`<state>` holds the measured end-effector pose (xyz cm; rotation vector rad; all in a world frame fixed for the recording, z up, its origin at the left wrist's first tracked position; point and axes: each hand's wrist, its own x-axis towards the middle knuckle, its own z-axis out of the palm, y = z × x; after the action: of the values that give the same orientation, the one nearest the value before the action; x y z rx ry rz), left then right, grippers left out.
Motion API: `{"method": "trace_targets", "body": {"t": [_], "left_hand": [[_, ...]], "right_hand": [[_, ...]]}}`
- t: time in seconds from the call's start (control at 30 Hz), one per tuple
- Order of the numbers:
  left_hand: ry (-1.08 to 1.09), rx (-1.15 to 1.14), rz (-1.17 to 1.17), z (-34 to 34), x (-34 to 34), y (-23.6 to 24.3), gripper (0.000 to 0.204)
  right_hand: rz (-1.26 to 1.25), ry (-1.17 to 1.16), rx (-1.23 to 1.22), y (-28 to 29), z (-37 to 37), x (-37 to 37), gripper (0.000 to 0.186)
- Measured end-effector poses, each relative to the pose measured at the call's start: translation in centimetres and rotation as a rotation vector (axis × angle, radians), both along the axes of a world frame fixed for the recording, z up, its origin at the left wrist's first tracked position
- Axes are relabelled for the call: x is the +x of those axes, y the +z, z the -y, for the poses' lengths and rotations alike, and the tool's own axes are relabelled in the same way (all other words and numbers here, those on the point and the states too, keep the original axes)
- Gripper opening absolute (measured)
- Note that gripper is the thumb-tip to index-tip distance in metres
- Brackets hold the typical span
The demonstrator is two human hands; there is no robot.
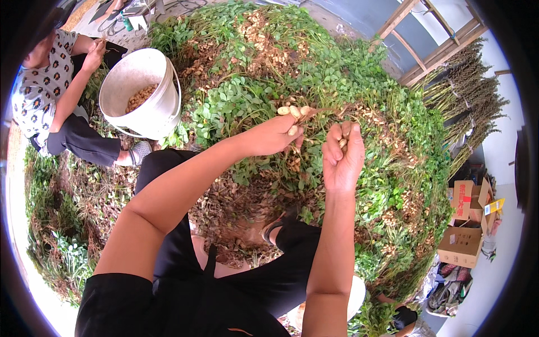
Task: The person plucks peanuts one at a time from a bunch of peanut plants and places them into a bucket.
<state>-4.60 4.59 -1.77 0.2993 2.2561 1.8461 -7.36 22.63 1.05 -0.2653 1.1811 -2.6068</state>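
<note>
My left hand [272, 136] is closed round the root end of a peanut plant, and a cluster of pale peanuts [293, 111] sticks out above its fingers. A thin brown root [321, 110] runs from this cluster toward my other hand. To the right, my right hand [343, 160] is raised with its fingers curled over a few peanuts [343, 143]. Beneath both hands spreads a large heap of pulled peanut plants [236, 106], green leaves mixed with pods and roots.
At the left, a white bucket [160, 106] holds loose peanuts [140, 98]. Beside it sits a person in a patterned shirt [42, 92], hands raised. Cardboard boxes [460, 246] stand at the right, below dried plant bundles [466, 101] and a wooden frame [432, 59]. Another person's arm [387, 299] shows at the lower right.
</note>
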Motion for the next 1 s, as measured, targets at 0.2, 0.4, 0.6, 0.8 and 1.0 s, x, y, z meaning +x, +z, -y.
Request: {"method": "trace_targets", "body": {"t": [0.2, 0.4, 0.6, 0.8, 1.0], "left_hand": [[0.144, -0.214, 0.003, -0.2, -0.2, -0.9, 0.037], [0.143, -0.456, -0.187, -0.6, 0.1, -1.2, 0.031], [0.127, -0.622, -0.113, -0.2, 0.6, -2.0, 0.020], [0.098, -0.541, -0.161, 0.5, 0.8, -4.1, 0.019], [0.147, -0.704, -0.357, -0.2, 1.0, -2.6, 0.015]], "right_hand": [[-0.144, 0.058, 0.543, -1.2, 1.4, 0.3, 0.028], [-0.612, -0.151, 1.222, -3.0, 2.8, 0.0, 0.050], [-0.695, -0.093, 1.208, -2.5, 3.0, 0.4, 0.031], [-0.860, -0.100, 1.324, -2.8, 3.0, 1.1, 0.026], [-0.213, 0.094, 0.559, -2.3, 2.8, 0.5, 0.029]]}}
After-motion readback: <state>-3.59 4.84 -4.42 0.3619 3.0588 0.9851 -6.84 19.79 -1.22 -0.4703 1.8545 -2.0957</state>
